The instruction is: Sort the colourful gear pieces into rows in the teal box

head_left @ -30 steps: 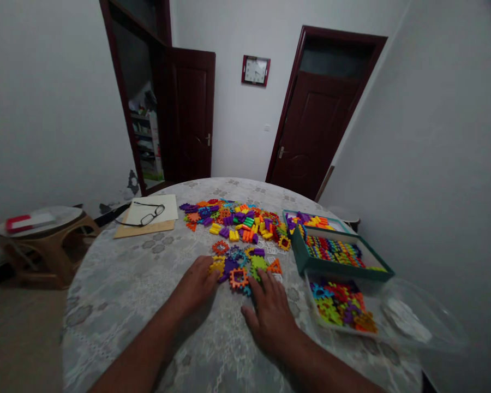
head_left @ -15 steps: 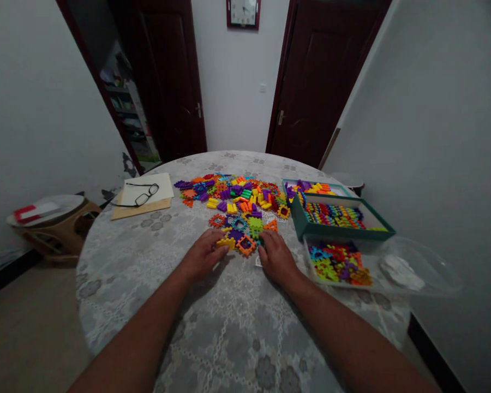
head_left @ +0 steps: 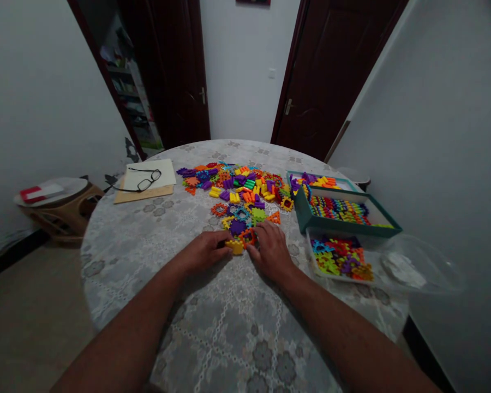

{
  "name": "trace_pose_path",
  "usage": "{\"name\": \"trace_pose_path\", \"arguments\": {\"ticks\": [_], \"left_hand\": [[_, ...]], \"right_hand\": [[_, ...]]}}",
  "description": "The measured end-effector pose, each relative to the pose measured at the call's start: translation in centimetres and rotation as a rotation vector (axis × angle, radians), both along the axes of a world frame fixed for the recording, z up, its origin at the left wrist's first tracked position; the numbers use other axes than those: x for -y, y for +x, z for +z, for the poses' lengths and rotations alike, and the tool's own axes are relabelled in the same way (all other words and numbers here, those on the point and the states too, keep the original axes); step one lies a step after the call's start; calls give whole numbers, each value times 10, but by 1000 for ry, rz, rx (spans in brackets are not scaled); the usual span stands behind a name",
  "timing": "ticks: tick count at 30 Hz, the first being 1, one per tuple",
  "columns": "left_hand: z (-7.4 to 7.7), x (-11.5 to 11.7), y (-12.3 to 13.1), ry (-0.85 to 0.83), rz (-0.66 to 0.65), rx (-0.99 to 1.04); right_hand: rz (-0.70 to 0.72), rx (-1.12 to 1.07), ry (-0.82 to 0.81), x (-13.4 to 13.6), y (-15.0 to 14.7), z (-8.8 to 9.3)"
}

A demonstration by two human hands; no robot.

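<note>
My left hand (head_left: 213, 249) is closed on a yellow toothed building piece (head_left: 236, 247), pinched between thumb and fingers just above the table. Close beside it, my right hand (head_left: 270, 248) grips an orange frame-shaped building piece (head_left: 246, 237), tilted up from the cloth. The two pieces are very near each other; whether they touch I cannot tell. Just beyond the hands lie a purple piece (head_left: 238, 226), a blue frame piece (head_left: 241, 213), a light green piece (head_left: 258, 215), a red-orange frame piece (head_left: 220, 209) and an orange triangle (head_left: 274, 217).
A heap of colourful pieces (head_left: 229, 183) lies farther back. At right stand a green box (head_left: 304, 217) of pieces and a clear plastic tub (head_left: 343, 281). Glasses (head_left: 145, 183) rest on papers (head_left: 166, 168) at left. The round table (head_left: 213, 327) has a patterned cloth.
My right hand has taken hold of the orange frame piece and tilted it up. My left hand has brought the yellow piece right, closer to it. The camera view has shifted downward.
</note>
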State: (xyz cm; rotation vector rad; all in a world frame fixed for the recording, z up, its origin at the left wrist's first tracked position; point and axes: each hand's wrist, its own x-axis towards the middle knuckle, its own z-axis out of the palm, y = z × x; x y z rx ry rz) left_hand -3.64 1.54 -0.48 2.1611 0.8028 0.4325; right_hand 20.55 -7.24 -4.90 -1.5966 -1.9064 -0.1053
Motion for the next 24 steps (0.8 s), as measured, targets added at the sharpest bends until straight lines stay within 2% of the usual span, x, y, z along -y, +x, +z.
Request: {"name": "trace_pose_path", "arguments": {"ticks": [6, 11, 16, 20, 24], "left_hand": [[1, 2, 0, 48, 17, -32], [0, 2, 2, 117, 64, -29], [3, 5, 2, 99, 65, 12], [1, 8, 2, 59, 4, 29], [3, 9, 3, 102, -73, 5]], "right_hand": [[38, -11, -73, 4, 8, 9], [104, -137, -102, 9, 0, 14], [175, -246, -156, 15, -2, 23], [261, -212, -227, 17, 4, 28], [333, -199, -300, 18, 5, 31]]}}
